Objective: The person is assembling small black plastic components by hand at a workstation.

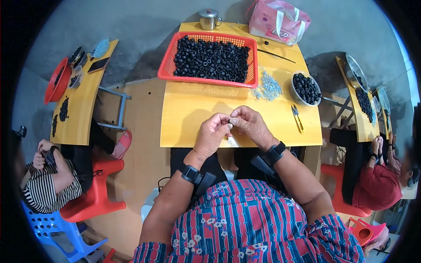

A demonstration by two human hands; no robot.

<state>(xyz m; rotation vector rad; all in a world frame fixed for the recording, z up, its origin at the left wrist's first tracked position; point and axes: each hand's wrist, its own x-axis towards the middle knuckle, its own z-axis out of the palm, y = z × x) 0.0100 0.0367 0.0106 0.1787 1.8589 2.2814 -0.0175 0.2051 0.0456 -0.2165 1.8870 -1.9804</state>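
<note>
My left hand [213, 133] and my right hand [251, 126] meet over the near edge of the yellow table [193, 105]. Between their fingertips is a small black part [229, 121], mostly covered by the fingers. Both hands are closed in a pinch around it. Beyond them stands a red plastic basket [164, 65] heaped with small black rings and round pieces [210, 59]. Right of the basket lies a loose pile of small clear bluish pieces [267, 87]. A bowl [294, 93] of assembled-looking black round parts [305, 87] sits at the table's right edge.
Yellow-handled thread snips [298, 119] lie near the right edge. A thin dark rod [276, 55], a lidded metal mug [209, 19] and a pink-and-white bag [279, 22] are at the back. People sit at yellow side tables [81, 101] to the left and right.
</note>
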